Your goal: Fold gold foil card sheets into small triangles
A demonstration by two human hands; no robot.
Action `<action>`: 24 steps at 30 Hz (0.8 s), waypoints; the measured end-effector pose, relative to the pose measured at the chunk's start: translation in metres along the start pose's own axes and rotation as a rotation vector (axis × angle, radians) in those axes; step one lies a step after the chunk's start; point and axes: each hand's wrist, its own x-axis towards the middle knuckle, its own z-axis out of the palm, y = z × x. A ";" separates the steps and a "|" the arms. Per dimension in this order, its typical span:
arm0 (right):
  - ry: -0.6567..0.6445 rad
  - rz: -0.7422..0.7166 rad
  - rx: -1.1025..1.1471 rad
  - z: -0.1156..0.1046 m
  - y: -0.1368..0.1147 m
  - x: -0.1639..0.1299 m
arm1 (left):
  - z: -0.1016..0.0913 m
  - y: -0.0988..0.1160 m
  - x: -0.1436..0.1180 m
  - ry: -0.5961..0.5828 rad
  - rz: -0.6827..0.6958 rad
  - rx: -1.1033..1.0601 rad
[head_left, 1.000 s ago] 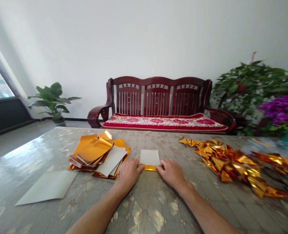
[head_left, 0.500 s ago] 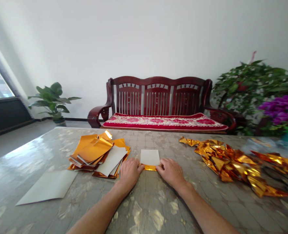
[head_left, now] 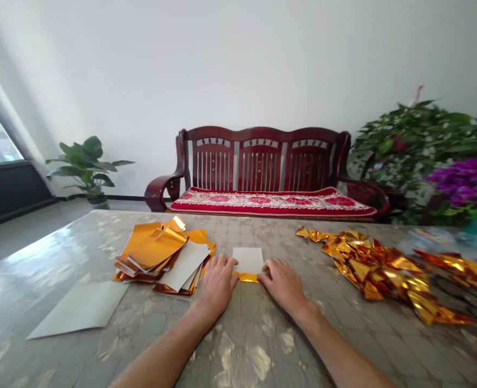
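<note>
A small sheet of foil paper point(head_left: 248, 260) lies on the table in front of me, white side up, with its near edge turned over into a narrow gold strip. My left hand point(head_left: 219, 277) pinches the left end of that strip, thumb at the near edge and fingers over the side. At the right end my right hand point(head_left: 282, 281) grips the strip in the same way. The fingertips partly cover both side edges of the sheet. Just left of my left hand sits a messy stack of gold foil paper point(head_left: 153, 248), some sheets showing white backs.
A single white sheet point(head_left: 80, 310) lies at the left on the patterned table point(head_left: 238, 334). Folded gold foil pieces point(head_left: 367, 264) are heaped at the right, beside dark cords and clear plastic. Beyond the table stand a wooden bench point(head_left: 262, 161) and potted plants point(head_left: 95, 170).
My left hand's fingers have lifted and shifted slightly along the sheet's left side. The right fingers have moved a little too; the folded strip stays in place.
</note>
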 end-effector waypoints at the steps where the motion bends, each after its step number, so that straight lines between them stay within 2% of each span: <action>1: 0.016 -0.023 0.006 -0.001 0.000 0.000 | 0.001 0.000 0.000 0.001 0.049 -0.016; 6: 0.015 -0.265 0.015 0.000 -0.005 -0.001 | 0.005 0.000 0.001 -0.099 0.296 -0.074; 9: -0.030 -0.425 0.002 0.004 -0.006 0.000 | 0.008 0.001 0.000 -0.144 0.348 -0.010; 11: -0.039 -0.481 0.003 0.005 -0.005 0.001 | 0.009 0.003 -0.002 -0.150 0.359 0.074; 19: -0.042 -0.549 0.036 0.005 0.003 0.000 | 0.004 0.022 -0.016 -0.208 0.372 0.276; 24: -0.012 -0.545 0.056 0.004 0.009 -0.001 | 0.000 0.027 -0.024 -0.219 0.379 0.366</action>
